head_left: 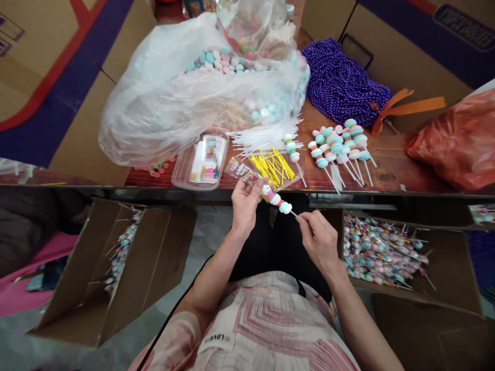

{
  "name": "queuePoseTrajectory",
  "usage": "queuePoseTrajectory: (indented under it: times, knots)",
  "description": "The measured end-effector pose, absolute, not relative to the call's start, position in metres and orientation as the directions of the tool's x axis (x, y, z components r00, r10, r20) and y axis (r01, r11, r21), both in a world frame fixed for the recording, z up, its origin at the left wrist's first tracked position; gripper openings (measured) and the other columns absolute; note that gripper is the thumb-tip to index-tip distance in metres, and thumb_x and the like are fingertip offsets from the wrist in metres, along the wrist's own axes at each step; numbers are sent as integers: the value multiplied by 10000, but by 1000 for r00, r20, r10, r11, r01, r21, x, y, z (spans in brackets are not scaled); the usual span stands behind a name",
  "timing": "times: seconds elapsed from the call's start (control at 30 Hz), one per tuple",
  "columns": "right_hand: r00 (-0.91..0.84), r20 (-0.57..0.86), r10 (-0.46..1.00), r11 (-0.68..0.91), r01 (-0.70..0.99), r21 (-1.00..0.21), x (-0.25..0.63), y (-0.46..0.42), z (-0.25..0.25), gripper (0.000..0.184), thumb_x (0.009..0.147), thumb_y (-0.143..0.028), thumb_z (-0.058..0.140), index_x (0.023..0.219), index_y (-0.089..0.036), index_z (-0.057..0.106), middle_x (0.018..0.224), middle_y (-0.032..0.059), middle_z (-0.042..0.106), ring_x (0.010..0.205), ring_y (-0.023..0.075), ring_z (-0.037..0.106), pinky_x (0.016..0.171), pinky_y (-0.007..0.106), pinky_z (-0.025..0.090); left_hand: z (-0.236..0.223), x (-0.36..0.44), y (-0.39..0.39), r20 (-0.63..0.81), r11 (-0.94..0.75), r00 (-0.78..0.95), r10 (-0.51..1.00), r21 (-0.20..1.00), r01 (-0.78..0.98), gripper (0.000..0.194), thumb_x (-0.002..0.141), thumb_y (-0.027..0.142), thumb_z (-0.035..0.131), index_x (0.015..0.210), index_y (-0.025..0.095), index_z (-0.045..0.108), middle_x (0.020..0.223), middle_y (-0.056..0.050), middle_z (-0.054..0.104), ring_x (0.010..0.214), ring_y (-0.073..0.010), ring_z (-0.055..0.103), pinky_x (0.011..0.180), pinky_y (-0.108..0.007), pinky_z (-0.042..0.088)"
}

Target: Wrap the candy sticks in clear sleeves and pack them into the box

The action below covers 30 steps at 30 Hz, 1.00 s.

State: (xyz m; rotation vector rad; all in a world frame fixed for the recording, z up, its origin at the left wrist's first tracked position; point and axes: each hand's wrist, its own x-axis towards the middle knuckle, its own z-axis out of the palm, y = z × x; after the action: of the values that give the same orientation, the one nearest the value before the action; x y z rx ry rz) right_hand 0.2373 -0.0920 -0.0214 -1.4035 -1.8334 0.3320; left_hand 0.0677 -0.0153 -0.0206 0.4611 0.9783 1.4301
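Between my hands is a candy skewer (285, 207) of pink, white and blue pieces on a white stick, its upper end inside a clear printed wrapper (238, 168). My left hand (246, 202) pinches the wrapper. The fingers of my right hand (317, 234) are closed on the lower end of the stick. Just beyond lie yellow twist ties (273, 167) and white sticks (259, 140). A plastic tray (180, 178) to the left holds printed wrappers. Several unwrapped candy skewers (340, 147) rest on the table at the right.
A large clear bag (147, 103) of candies stands at the back. Purple cord (340, 82) and a red bag (444, 139) lie to the right. Cardboard boxes flank my lap, a left box (154, 252) and a right box (448, 263), both with wrapped skewers inside.
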Motion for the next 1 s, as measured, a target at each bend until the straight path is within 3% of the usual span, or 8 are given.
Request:
queuePoseTrajectory:
  times: [0.13, 0.27, 0.4, 0.47, 0.53, 0.63, 0.77, 1.0]
  knots:
    - [-63, 256, 965, 246, 556, -794, 231, -97, -14, 159, 972, -226, 556, 832, -196, 626, 683, -11, 552, 601, 108, 503, 589, 263, 386, -18, 69, -19, -279, 179, -49, 959, 732, -657, 419, 692, 429, 873, 933, 180, 639, 994, -85, 781, 1058, -268, 732, 920, -382, 565]
    - [27, -90, 996, -94, 239, -966, 223, -103, -10, 217, 952, -354, 590, 822, -192, 651, 578, -40, 506, 525, 95, 454, 504, 245, 328, -18, 72, -19, -255, 154, -33, 966, 677, -720, 367, 741, 432, 842, 923, 187, 637, 1008, -77, 780, 1097, -254, 720, 940, -346, 539]
    - [5, -313, 950, -307, -178, -935, 215, -104, -16, 273, 897, -437, 647, 841, -171, 661, 487, -79, 412, 414, 60, 276, 429, 231, 197, -20, 76, -19, -247, 183, 15, 969, 675, -715, 418, 707, 469, 856, 930, 184, 647, 996, -85, 780, 1009, -254, 740, 838, -332, 557]
    - [-4, -336, 942, -326, -249, -912, 210, -102, -19, 274, 883, -439, 660, 841, -168, 663, 470, -87, 396, 401, 52, 241, 423, 226, 178, -22, 78, -21, -262, 211, 31, 964, 695, -687, 414, 716, 476, 846, 943, 186, 655, 992, -84, 778, 984, -244, 742, 790, -314, 555]
    - [24, -301, 953, -292, -180, -939, 207, -100, -20, 271, 889, -438, 650, 841, -172, 670, 484, -75, 421, 418, 62, 289, 425, 224, 203, -23, 79, -23, -281, 237, 42, 959, 710, -664, 401, 730, 473, 836, 946, 186, 658, 982, -80, 777, 973, -233, 744, 789, -304, 550]
    - [99, -160, 982, -166, 50, -985, 205, -96, -17, 260, 918, -417, 604, 830, -181, 671, 537, -49, 479, 476, 88, 408, 460, 230, 306, -22, 79, -26, -302, 281, 82, 950, 709, -647, 402, 735, 463, 835, 952, 176, 657, 966, -85, 779, 987, -243, 749, 844, -322, 549]
    - [69, 6, 998, -14, 277, -961, 208, -97, -16, 210, 952, -342, 549, 852, -194, 660, 568, -49, 492, 499, 92, 453, 501, 235, 359, -18, 71, -24, -353, 348, 127, 927, 686, -639, 422, 724, 484, 836, 922, 165, 645, 924, -98, 782, 974, -279, 756, 825, -344, 559]
    - [117, 139, 983, 79, 415, -907, 193, -94, -28, 176, 975, -296, 507, 897, -204, 635, 593, -48, 503, 500, 95, 462, 525, 239, 384, -19, 75, -30, -345, 398, 208, 915, 696, -597, 417, 723, 478, 835, 909, 148, 660, 912, -84, 771, 914, -254, 762, 796, -322, 569]
